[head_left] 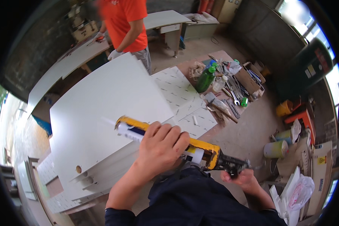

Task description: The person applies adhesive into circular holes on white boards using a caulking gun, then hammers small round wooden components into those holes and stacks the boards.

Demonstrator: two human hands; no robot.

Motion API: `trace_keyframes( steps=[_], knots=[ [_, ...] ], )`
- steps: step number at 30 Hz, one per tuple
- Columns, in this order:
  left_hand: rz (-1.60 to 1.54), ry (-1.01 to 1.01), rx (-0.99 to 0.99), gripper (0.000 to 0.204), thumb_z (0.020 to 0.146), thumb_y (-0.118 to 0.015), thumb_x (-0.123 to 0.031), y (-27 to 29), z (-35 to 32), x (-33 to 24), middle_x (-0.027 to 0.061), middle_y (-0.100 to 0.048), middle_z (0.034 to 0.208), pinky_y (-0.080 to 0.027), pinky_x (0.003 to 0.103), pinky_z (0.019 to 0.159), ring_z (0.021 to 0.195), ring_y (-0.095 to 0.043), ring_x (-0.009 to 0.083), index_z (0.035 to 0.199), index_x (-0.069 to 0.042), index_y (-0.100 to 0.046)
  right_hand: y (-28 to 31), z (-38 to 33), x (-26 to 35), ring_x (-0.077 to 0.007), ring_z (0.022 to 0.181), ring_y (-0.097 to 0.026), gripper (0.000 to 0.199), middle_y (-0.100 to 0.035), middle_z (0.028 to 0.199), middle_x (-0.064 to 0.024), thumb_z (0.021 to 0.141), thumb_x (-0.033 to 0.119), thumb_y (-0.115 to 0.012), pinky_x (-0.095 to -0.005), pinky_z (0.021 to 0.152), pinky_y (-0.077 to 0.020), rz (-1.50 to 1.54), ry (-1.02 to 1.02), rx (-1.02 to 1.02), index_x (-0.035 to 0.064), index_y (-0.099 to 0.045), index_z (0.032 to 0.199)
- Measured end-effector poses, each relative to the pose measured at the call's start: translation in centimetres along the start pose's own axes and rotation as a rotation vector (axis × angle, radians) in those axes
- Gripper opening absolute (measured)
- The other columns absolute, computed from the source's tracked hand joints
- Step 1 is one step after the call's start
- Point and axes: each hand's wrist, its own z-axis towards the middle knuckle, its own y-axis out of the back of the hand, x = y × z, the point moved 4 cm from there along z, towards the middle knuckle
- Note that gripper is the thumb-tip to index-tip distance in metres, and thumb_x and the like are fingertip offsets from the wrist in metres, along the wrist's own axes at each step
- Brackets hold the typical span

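Note:
A yellow and black caulking gun (205, 146) lies slantwise across my front, over the near edge of the white panels (113, 98). My left hand (161, 146) is closed round its barrel, fingers wrapped over the top. Inside the frame sits a white sealant cartridge (194, 155), partly covered by that hand. The pale nozzle end points left above the top panel and is blurred. At the black rear end of the gun, my right hand (244, 178) is closed on it; some of its fingers are hidden.
A green spray bottle (206, 80), a wrench (235, 94) and several tools crowd a board at the back right. Behind the panels, a person in an orange shirt (127, 26) stands by a long bench (49, 84). Paint cans (275, 149) and cardboard stand along the right.

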Motion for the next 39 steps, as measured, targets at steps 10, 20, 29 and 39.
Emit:
trace_keyframes(
  steps=[10,20,29,39],
  knots=[
    [-0.269,-0.302,-0.055,0.032,0.072,-0.067,-0.011,-23.6,14.1,-7.9,0.0067,-0.059,0.110,-0.043,0.043,0.097,0.105,-0.058,0.0249,0.103,-0.012,-0.062,14.3,0.2,8.6,-0.0137,0.118,-0.052,0.083,-0.054,0.131,-0.0093,0.079,0.020,-0.079,-0.0307,0.098,-0.0431,-0.253,-0.096,-0.270,-0.0015,-0.033,0.145],
    [-0.063,0.646,0.498,0.035,0.079,-0.065,-0.012,-44.6,6.4,5.4,0.0100,-0.054,0.113,-0.047,0.044,0.089,0.108,-0.053,0.0318,0.114,-0.010,-0.063,37.4,10.2,16.6,-0.0415,0.089,-0.063,0.079,-0.066,0.093,-0.0227,0.075,0.027,-0.074,-0.0457,0.081,-0.0479,-1.433,0.007,-0.933,0.0036,-0.039,0.141],
    [0.125,0.641,0.762,0.014,0.084,-0.064,-0.015,-50.4,5.5,9.3,0.0120,-0.053,0.106,-0.049,0.044,0.081,0.099,-0.054,0.0338,0.094,-0.007,-0.067,42.3,17.2,11.2,-0.0337,0.102,-0.058,0.075,-0.063,0.104,-0.0170,0.074,0.037,-0.076,-0.0450,0.087,-0.0441,-1.600,-0.033,-0.948,0.0085,-0.048,0.138],
    [-0.085,0.687,0.383,0.008,0.082,-0.059,-0.008,-39.3,6.1,2.3,0.0162,-0.054,0.116,-0.050,0.044,0.083,0.105,-0.055,0.0369,0.088,-0.004,-0.063,53.2,23.0,14.1,-0.0356,0.103,-0.059,0.024,-0.061,0.111,-0.0111,0.084,0.015,-0.058,-0.0445,0.085,-0.0503,-1.779,-0.024,-0.816,0.0106,-0.068,0.105]
  ],
)
